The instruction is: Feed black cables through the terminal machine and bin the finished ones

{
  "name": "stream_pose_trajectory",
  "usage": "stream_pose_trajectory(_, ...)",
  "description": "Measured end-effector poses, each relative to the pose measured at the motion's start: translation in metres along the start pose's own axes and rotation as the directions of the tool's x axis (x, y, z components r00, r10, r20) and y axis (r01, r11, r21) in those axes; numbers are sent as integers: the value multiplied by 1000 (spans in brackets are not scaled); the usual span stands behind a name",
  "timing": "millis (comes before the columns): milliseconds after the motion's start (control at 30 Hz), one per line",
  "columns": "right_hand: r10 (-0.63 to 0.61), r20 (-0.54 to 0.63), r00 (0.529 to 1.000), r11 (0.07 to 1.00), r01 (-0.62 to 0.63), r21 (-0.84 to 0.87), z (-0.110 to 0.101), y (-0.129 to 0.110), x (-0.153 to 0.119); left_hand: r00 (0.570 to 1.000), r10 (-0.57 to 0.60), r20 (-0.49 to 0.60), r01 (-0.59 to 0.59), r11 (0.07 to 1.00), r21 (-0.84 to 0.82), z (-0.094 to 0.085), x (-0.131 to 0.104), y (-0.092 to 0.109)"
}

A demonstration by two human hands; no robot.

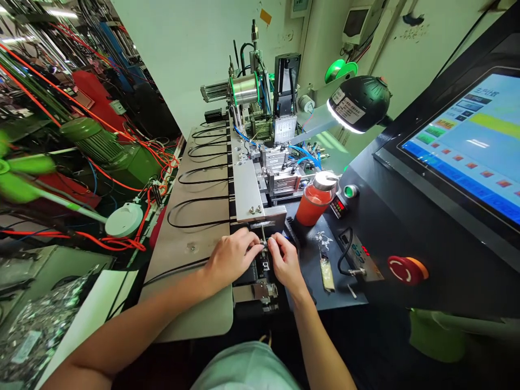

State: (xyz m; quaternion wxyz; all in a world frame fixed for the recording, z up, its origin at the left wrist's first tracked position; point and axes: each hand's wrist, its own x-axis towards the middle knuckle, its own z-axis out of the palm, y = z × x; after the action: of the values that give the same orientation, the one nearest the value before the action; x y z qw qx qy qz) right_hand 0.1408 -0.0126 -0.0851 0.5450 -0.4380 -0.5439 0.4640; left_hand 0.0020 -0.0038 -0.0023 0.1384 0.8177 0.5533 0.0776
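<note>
My left hand [232, 255] is closed in a pinch over the machine's front end, thumb and forefinger together at a small metal part too tiny to name. Facing it, my right hand [285, 261] pinches at the same spot, its fingertips almost meeting the left ones. A black cable [174, 275] runs up from the lower left and disappears under my left hand; whether its end is in my fingers is hidden. Just beyond the fingertips is the metal cover plate [247, 187] of the track. Below the hands sits a metal block [254, 292].
Several looped black cables [197, 200] lie across the beige side plate [199, 319]. To the right stand a red-orange jar [312, 203], a lamp [359, 103], a red stop button [406, 269] and a touchscreen [471, 141]. A green fan [20, 168] is at far left.
</note>
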Motion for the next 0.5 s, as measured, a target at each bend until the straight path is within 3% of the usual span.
stream_pose_trajectory(133,17,-3,1000,999,-17,51,1,2,0,972,225,-66,-212,963,165,3,-11,-8)
stream_pose_trajectory(333,28,-5,1000,996,-28,87,1,6,-1,834,551,-26,-465,729,502,2,-12,-7)
stream_pose_trajectory(400,32,-4,999,995,-31,95,1,7,-1,817,576,-28,-477,702,528,1,-12,-7)
stream_pose_trajectory(500,33,0,999,994,-33,100,1,8,-1,843,537,-40,-439,729,526,1,-12,-6)
